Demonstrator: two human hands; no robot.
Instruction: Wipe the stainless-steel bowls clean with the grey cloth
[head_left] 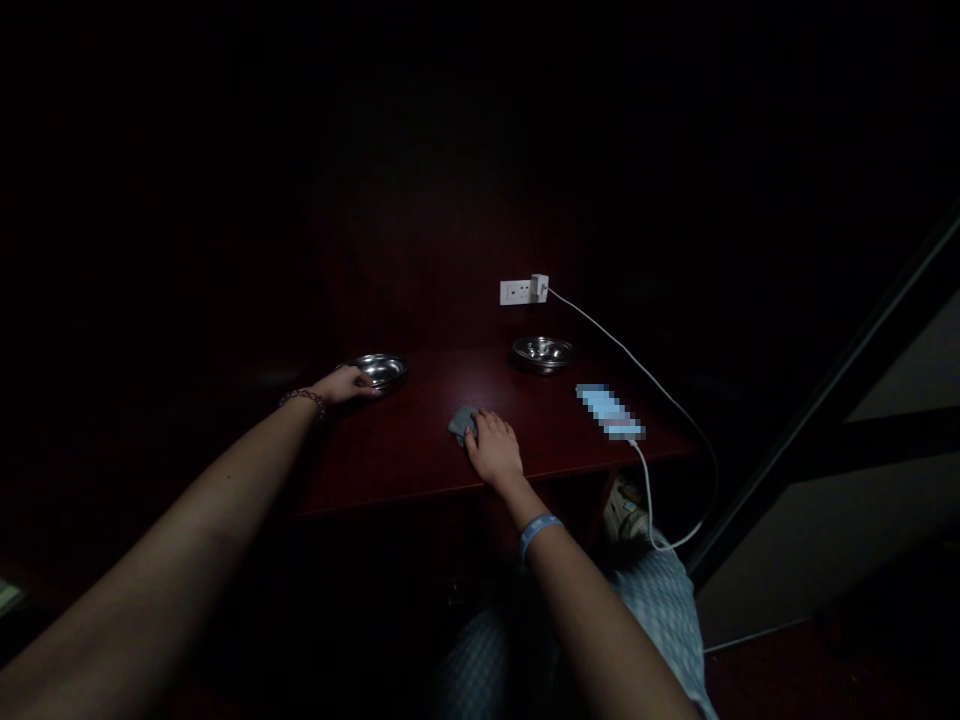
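My left hand (346, 384) is closed on the near left rim of a shiny metal bowl (384, 370), which sits at the back left of the dark red table. A small grey cloth (463, 424) lies near the table's front middle. Over its right side rests my right hand (496, 446), pressing it to the surface with the thumb along its edge. Part of the cloth is hidden beneath the fingers. A second metal bowl (543, 355) stands at the back right, apart from both hands.
Right of my right hand, a phone (609, 410) with a blurred, lit screen lies on the dark red table (420, 455). Its white cable (651, 505) loops past the right edge up to a charger (538, 286) in the wall socket (514, 292). The surroundings are very dark.
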